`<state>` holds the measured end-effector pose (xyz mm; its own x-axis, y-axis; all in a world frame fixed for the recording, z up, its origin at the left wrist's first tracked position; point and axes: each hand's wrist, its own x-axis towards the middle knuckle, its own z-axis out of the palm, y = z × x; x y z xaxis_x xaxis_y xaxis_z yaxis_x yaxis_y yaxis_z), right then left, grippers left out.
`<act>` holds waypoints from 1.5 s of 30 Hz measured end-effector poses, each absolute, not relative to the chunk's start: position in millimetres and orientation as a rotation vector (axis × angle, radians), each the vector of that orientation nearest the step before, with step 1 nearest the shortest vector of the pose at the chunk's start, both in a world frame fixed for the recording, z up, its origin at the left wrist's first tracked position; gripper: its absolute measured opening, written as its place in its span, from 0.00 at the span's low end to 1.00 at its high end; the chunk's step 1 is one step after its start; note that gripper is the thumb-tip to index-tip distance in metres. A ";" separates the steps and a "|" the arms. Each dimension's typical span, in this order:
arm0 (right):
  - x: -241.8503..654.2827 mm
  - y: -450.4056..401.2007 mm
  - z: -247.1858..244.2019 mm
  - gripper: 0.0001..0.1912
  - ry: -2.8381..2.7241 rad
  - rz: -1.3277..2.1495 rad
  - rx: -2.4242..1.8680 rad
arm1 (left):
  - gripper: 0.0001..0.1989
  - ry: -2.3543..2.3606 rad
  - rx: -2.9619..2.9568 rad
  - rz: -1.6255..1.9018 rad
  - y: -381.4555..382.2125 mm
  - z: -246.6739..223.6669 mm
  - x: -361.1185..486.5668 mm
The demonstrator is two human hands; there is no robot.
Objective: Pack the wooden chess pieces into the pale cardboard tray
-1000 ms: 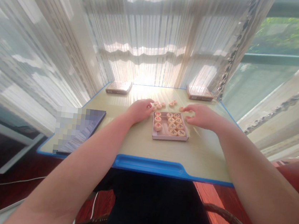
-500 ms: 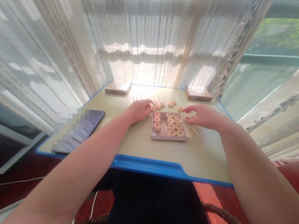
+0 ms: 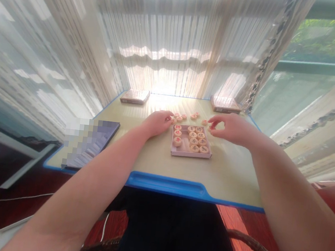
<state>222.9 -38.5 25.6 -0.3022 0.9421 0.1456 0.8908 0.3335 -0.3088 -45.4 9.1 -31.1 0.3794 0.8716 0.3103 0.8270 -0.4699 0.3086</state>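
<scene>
My right hand (image 3: 232, 129) pinches a round wooden Chinese chess piece (image 3: 210, 128) with red marking between thumb and fingertips, just off the box's back right corner. Left of the box, my left hand (image 3: 158, 123) rests on the table with fingers bent and a gap between index finger and thumb, close beside a loose piece (image 3: 173, 121). Between the hands lies a shallow white box (image 3: 190, 154). Red-marked pieces (image 3: 177, 141) line its left side, and dark-marked pieces (image 3: 202, 149) fill two columns on its right. Several loose red-marked pieces (image 3: 193, 116) are scattered behind it.
Two flat boxes sit at the back, one left (image 3: 135, 96) and one right (image 3: 226, 104). A dark flat tablet-like device (image 3: 105, 136), partly blurred out, lies on the left. The table has a blue front edge with a groove (image 3: 166, 185). Sheer curtains (image 3: 172, 33) hang behind.
My right hand has drawn the piece by the box's right side slightly back and raised it, fingers closing on it. My left hand stays nearly still. The view has shifted a little.
</scene>
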 end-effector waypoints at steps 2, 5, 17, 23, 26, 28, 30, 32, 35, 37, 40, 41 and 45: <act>214.1 -47.0 28.5 0.17 -2.315 0.293 -1.470 | 0.15 1.556 2.551 0.666 9.1 -31.1 -44.8; 192.6 -63.6 27.0 0.13 -2.396 0.428 -1.194 | 0.15 1.548 2.590 0.674 10.1 -31.6 -43.5; 168.0 -72.8 6.7 0.08 -2.631 0.445 -1.102 | 0.15 1.510 2.656 0.663 11.6 -33.0 -43.2; 167.7 -70.8 5.9 0.09 -2.634 0.411 -1.036 | 0.16 1.528 2.633 0.646 10.9 -32.5 -42.5; 166.8 -70.6 5.7 0.08 -2.627 0.390 -0.986 | 0.16 1.537 2.625 0.631 11.4 -32.3 -42.4; 166.1 -71.4 6.3 0.08 -2.633 0.358 -0.939 | 0.16 1.545 2.620 0.619 12.0 -32.4 -42.4; 165.6 -72.7 7.0 0.09 -2.640 0.305 -0.892 | 0.16 1.545 2.617 0.615 12.5 -32.6 -42.4; 165.5 -73.8 7.4 0.09 -2.646 0.257 -0.867 | 0.16 1.539 2.618 0.622 12.7 -32.8 -42.2; 165.6 -74.1 6.6 0.10 -2.644 0.229 -0.875 | 0.14 1.529 2.625 0.627 12.6 -32.4 -41.8; 165.6 -73.5 5.2 0.10 -2.639 0.235 -0.883 | 0.14 1.524 2.630 0.626 12.5 -32.0 -41.8; 165.0 -72.7 3.4 0.10 -2.650 0.252 -0.892 | 0.14 1.519 2.630 0.630 12.8 -31.6 -42.3; 164.6 -72.7 3.2 0.11 -2.656 0.256 -0.899 | 0.14 1.516 2.630 0.631 12.9 -31.6 -42.5; 162.8 -74.8 5.6 0.12 -2.675 0.247 -0.919 | 0.14 1.512 2.626 0.634 12.6 -31.4 -42.7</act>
